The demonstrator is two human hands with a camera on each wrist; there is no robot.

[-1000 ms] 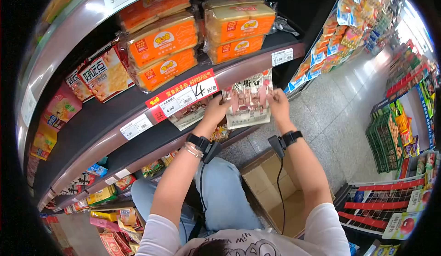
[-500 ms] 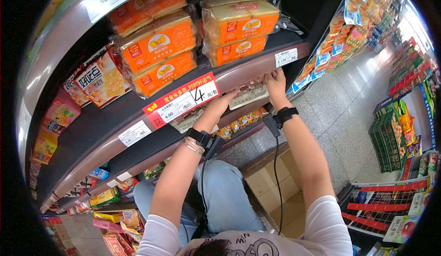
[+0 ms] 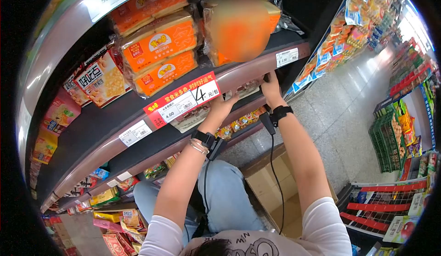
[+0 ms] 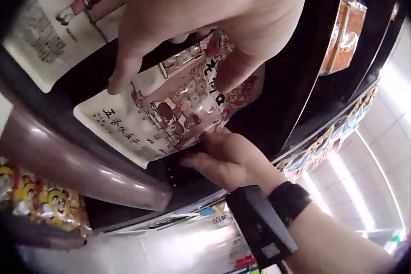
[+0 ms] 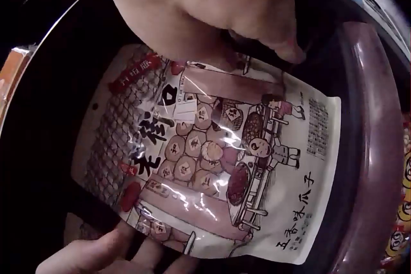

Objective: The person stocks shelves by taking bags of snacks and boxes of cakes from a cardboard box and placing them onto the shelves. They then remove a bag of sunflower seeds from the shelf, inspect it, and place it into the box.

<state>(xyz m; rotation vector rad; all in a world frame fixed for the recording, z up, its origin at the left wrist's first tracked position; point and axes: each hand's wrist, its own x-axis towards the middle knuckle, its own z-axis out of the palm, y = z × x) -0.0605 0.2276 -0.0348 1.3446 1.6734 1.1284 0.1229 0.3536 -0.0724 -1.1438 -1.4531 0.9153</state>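
A pale printed bag (image 3: 243, 90) lies on a dark shelf below the orange packs, partly hidden by the shelf above. Its printed face shows in the left wrist view (image 4: 151, 116) and right wrist view (image 5: 205, 152). My left hand (image 3: 220, 111) is at the bag's left side, its thumb and fingers (image 4: 122, 71) spread over the bag. At the right side edge, my right hand (image 3: 272, 93) touches the bag with fairly relaxed fingers, as the right wrist view (image 5: 205, 10) shows. Another pale bag (image 3: 190, 118) lies to the left.
Orange-wrapped packs (image 3: 158, 47) are stacked above, behind a red price sign (image 3: 183, 99). Snack packets (image 3: 248, 119) sit on the lower shelf. A cardboard box (image 3: 271, 182) stands on the floor by the knees. The shelf's rounded front edge (image 4: 83, 158) runs before the bags.
The bag has moved from in front of the shelf to in under the upper shelf. Both hands have reached forward with it, and its pinched side edges now lie under looser fingers.
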